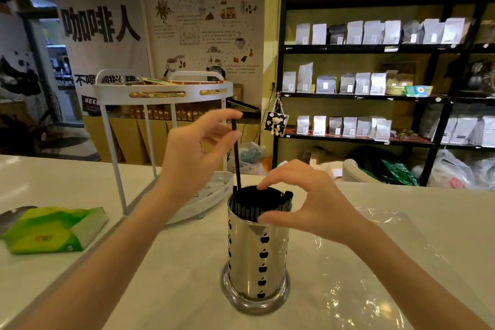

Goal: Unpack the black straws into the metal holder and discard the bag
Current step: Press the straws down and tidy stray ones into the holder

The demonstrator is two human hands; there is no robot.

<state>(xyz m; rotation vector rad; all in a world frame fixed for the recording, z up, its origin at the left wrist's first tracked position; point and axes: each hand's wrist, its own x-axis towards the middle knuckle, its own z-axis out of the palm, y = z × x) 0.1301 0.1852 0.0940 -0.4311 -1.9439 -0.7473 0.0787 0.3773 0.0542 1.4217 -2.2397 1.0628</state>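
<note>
Nearest me, the metal holder [258,249] is standing at six o'clock, packed with black straws [259,199], while I'm pinching one light, stiff straw [236,153] near its top with my left hand [198,150]. I'm curling my right hand [302,206], fingers loosely spread and holding nothing, over the rim; the slippery clear bag [375,262] is lying at four o'clock.

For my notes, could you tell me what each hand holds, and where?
Left hand pinches one black straw near its top; right hand holds nothing.

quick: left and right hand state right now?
Left hand: closed on one black straw, lower end in the metal holder.
Right hand: open, fingers at the holder rim.
</note>
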